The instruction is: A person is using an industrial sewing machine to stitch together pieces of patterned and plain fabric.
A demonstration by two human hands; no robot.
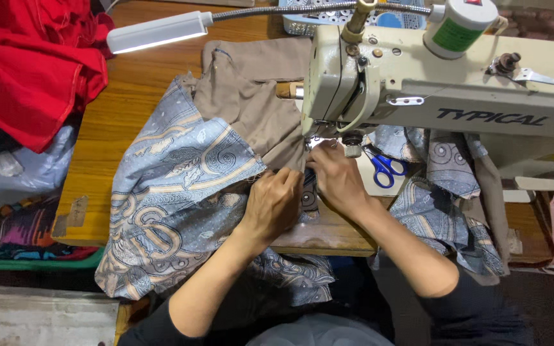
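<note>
Blue patterned fabric (181, 179) pinched by left hand (274, 202), right hand (335, 176) | scissors (385, 168) beside

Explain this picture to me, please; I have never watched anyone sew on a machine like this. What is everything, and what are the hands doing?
The one view comes from a camera on the person's head, looking down at the worktable. The big cream machine is a sewing machine on a wooden table. Both hands press a blue patterned fabric flat just in front of the needle area: the left hand bunches its edge, the right hand guides it beside the needle. Tan cloth lies joined behind it. Blue-handled scissors rest under the machine arm, a small lamp shines from above, a thread spool sits on top, and red cloth is piled at the far left.
</note>
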